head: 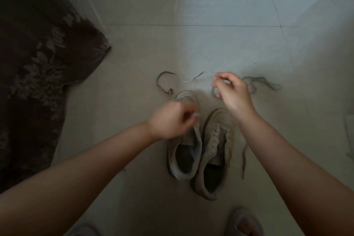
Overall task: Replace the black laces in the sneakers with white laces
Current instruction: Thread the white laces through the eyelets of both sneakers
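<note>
No text, label, brand or number can be read anywhere; the dim, blurred view shows none.

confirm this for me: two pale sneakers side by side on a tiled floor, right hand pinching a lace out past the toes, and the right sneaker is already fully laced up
Not quite. The head view shows the right sneaker with bare eyelets and no lace threaded through them. The rest stands: both sneakers on the tiled floor, the left sneaker beside it, and the right hand pinching a lace beyond the toes.
</note>
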